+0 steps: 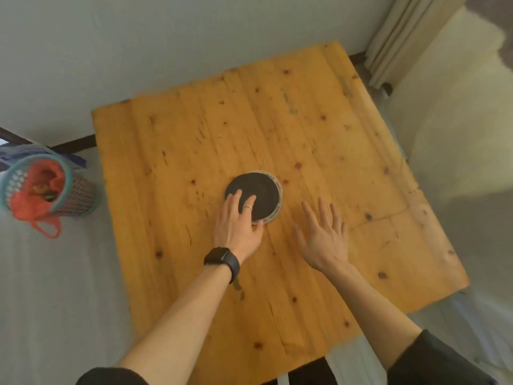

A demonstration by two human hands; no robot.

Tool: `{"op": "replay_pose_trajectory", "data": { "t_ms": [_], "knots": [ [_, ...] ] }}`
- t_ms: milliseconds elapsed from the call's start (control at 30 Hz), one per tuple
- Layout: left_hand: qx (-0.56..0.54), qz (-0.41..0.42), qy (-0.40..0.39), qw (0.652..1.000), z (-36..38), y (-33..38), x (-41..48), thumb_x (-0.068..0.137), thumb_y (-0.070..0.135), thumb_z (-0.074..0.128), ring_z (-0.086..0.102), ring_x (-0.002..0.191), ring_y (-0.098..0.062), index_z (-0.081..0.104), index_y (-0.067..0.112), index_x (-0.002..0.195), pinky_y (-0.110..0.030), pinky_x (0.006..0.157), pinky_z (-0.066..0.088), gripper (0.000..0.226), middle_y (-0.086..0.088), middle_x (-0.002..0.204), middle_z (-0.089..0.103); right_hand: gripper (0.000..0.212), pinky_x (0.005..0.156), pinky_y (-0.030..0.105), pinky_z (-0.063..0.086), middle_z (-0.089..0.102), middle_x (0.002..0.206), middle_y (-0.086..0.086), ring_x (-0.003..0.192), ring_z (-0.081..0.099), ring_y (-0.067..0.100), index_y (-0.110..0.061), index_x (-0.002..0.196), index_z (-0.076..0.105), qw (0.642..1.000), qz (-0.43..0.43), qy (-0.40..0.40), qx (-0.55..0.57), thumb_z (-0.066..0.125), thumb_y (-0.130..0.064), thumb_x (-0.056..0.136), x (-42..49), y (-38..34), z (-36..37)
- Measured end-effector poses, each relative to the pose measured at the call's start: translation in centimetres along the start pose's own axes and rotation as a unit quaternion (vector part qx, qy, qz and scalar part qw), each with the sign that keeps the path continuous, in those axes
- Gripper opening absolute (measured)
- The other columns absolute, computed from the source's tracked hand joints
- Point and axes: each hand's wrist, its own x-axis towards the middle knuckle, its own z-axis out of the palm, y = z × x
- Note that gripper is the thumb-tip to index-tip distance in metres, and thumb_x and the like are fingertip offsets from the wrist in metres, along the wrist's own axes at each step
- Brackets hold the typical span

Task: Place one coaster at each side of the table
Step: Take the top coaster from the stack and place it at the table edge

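the coasters [254, 194] are stacked mid-table [319, 129]; the left hand [238, 220] is laid flat on them, thumb at the near edge, likely to peel one off; the right hand [323, 232] is spread open just right

Wooden table [319, 120], knotty planks. Coaster stack [256, 190] lies near centre, dark top, pale rim showing at its right edge.

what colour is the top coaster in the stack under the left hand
Dark grey to black on the top coaster, a pale rim showing beneath; head view.
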Motion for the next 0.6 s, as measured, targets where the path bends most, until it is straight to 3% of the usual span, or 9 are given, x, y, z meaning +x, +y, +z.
{"op": "replay_pose_trajectory", "data": {
  "t_ms": [133,300,400,533,600],
  "knots": [
    [0.034,0.023,0.006,0.999,2.3,-1.0,1.0,0.091,0.054,0.049,0.023,0.147,-0.031,0.036,0.030,0.147,-0.048,0.111,0.036,0.062,-0.005,0.160,0.028,0.069,0.113,0.069,-0.009,-0.027,0.163,-0.006,0.145,-0.035,0.022,-0.048,0.151,-0.018,0.999,-0.016,-0.033,-0.012,0.004,-0.076,0.091,0.8,1.4,3.5],
    [0.014,0.038,0.089,0.995,4.7,-2.1,0.5,0.091,0.058,0.046,0.024,0.148,-0.025,0.038,0.036,0.147,-0.048,0.113,0.028,0.061,0.000,0.159,0.031,0.067,0.111,0.066,-0.016,-0.030,0.161,-0.009,0.145,-0.035,0.021,-0.048,0.151,-0.018,1.000,-0.008,-0.002,-0.009,0.006,-0.074,0.093,1.3,1.7,4.9],
    [-0.029,0.017,0.119,0.992,5.0,-1.8,0.5,0.086,0.050,0.053,0.025,0.147,-0.021,0.044,0.038,0.143,-0.046,0.115,0.020,0.060,0.005,0.158,0.034,0.068,0.110,0.066,-0.018,-0.032,0.161,-0.009,0.144,-0.036,0.021,-0.048,0.150,-0.019,1.000,-0.013,-0.005,-0.010,0.006,-0.074,0.093,1.4,1.8,5.0],
    [-0.012,0.020,0.133,0.991,4.6,-1.4,0.4,0.087,0.045,0.056,0.034,0.144,-0.023,0.053,0.036,0.138,-0.047,0.110,0.029,0.051,0.002,0.152,0.043,0.068,0.110,0.065,-0.021,-0.036,0.159,-0.008,0.141,-0.040,0.021,-0.047,0.148,-0.024,0.999,-0.013,-0.029,-0.011,0.001,-0.074,0.092,1.1,1.8,4.7],
    [-0.011,0.028,0.103,0.994,3.8,-1.6,0.7,0.090,0.046,0.057,0.033,0.144,-0.024,0.053,0.035,0.139,-0.048,0.109,0.033,0.050,0.001,0.153,0.042,0.068,0.110,0.066,-0.020,-0.038,0.158,-0.007,0.140,-0.042,0.021,-0.047,0.147,-0.027,0.999,-0.012,-0.040,-0.010,-0.002,-0.075,0.090,1.1,1.8,4.4]
  ]
}}
